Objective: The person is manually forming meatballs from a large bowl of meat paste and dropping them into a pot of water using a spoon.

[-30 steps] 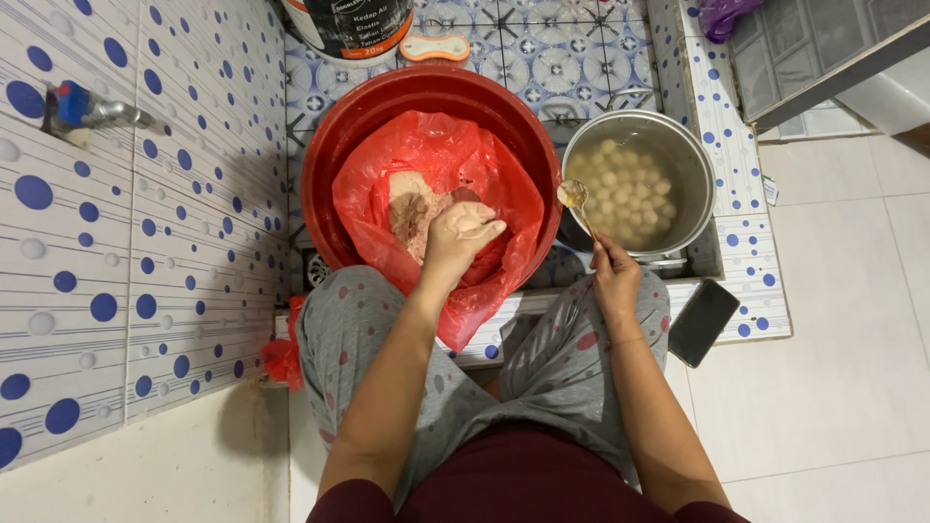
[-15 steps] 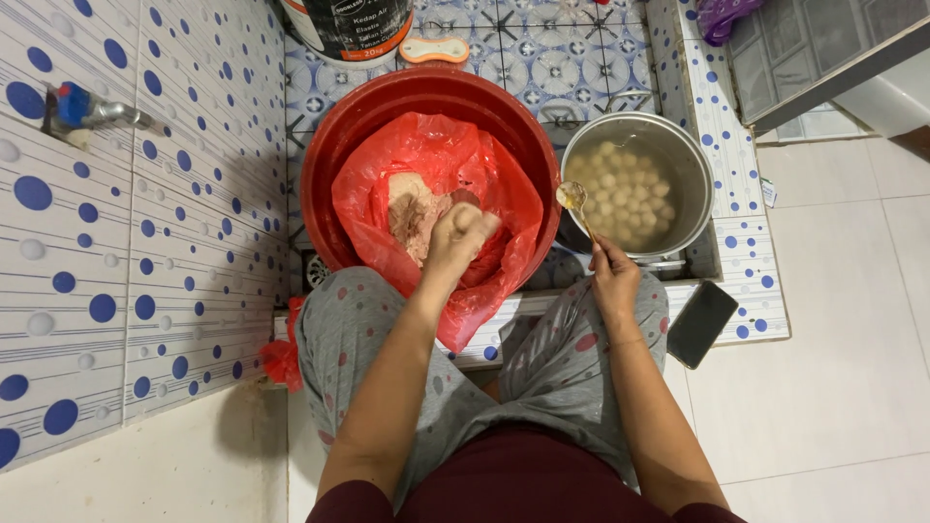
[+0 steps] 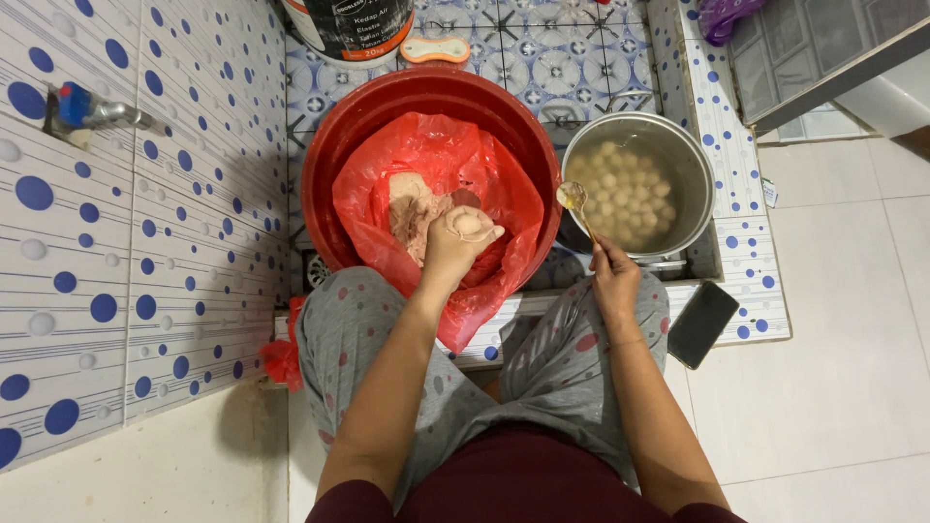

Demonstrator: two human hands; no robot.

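My left hand (image 3: 455,244) is closed in a fist over the red basin (image 3: 339,145), squeezing pinkish meat paste so a round ball (image 3: 468,225) bulges from the top of the fist. The paste (image 3: 412,208) lies in a red plastic bag (image 3: 504,194) lining the basin. My right hand (image 3: 612,281) holds a spoon (image 3: 573,199) by its handle, its bowl at the near left rim of a metal pot (image 3: 693,165). The pot holds several pale balls (image 3: 625,189) in cloudy water.
A black phone (image 3: 703,324) lies on the tiled ledge at my right knee. A tap (image 3: 87,108) juts from the dotted tile wall on the left. A paint bucket (image 3: 349,29) and an orange brush (image 3: 434,48) stand beyond the basin.
My left hand has closed tighter and a ball of paste has pushed up out of the fist. The spoon in my right hand stays near the pot rim.
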